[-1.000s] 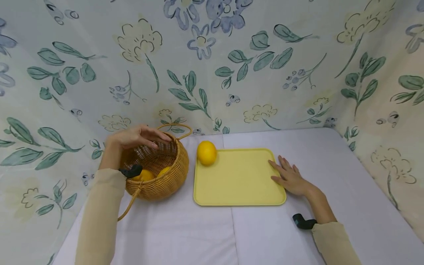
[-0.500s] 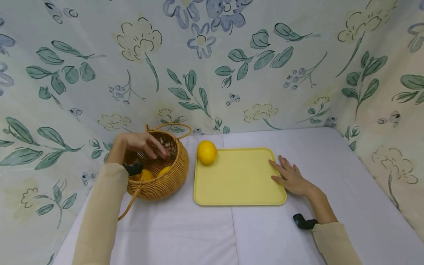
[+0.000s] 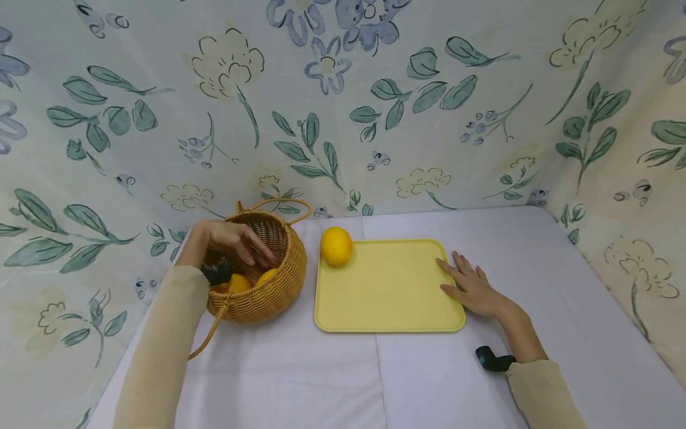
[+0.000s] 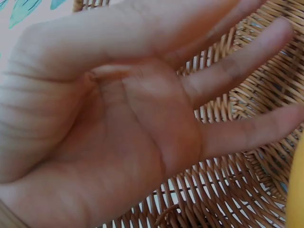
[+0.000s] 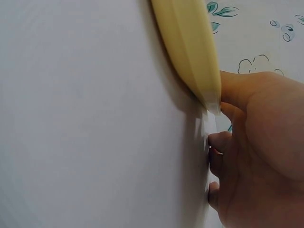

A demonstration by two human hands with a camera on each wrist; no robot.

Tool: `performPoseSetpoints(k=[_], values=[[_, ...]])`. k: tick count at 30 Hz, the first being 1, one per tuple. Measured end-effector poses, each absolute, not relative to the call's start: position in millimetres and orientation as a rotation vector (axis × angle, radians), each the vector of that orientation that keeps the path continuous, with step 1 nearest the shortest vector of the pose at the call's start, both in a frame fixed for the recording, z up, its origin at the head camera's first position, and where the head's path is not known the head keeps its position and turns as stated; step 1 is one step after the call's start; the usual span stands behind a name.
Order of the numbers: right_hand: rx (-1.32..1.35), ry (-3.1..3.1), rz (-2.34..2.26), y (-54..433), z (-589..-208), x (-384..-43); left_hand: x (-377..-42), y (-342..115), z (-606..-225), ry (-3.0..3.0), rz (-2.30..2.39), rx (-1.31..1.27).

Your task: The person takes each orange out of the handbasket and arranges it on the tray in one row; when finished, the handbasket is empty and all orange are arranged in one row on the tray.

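Note:
My left hand (image 3: 236, 241) reaches down into a round wicker basket (image 3: 286, 289). In the left wrist view its palm holds nothing, and the fingers extend toward the woven wall. At least two round fruits lie in the basket, an orange one (image 3: 236, 283) near the wrist and a yellower one (image 3: 266, 276) near the fingers. A yellow tray (image 3: 391, 292) lies flat on the table, with an orange-yellow round fruit (image 3: 336, 246) at its far left corner. My right hand (image 3: 477, 290) rests spread at the tray's right edge, thumb and a finger touching the rim.
A white cloth covers the table (image 3: 300, 381). Behind it and at both sides hangs a floral curtain (image 3: 343, 119). One basket handle (image 3: 206, 336) sticks out toward the near left; another handle (image 3: 300, 210) rises at the back.
My left hand has come down from above the basket's rim into it, its fingers pointing lower. The right hand, tray and fruit on it have stayed in place.

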State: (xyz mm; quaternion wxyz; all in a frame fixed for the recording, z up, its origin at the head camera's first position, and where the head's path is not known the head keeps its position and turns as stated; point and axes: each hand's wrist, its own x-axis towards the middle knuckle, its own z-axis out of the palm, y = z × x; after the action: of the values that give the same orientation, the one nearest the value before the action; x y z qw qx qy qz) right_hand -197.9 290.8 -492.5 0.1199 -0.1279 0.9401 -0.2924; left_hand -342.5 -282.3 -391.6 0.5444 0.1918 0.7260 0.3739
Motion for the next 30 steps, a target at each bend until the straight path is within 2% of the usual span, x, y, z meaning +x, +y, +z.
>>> performPoseSetpoints(k=[30], values=[[-0.369, 2.751, -0.879, 293, -494, -197, -339, -262, -407, 1.511, 0.91, 0.355]])
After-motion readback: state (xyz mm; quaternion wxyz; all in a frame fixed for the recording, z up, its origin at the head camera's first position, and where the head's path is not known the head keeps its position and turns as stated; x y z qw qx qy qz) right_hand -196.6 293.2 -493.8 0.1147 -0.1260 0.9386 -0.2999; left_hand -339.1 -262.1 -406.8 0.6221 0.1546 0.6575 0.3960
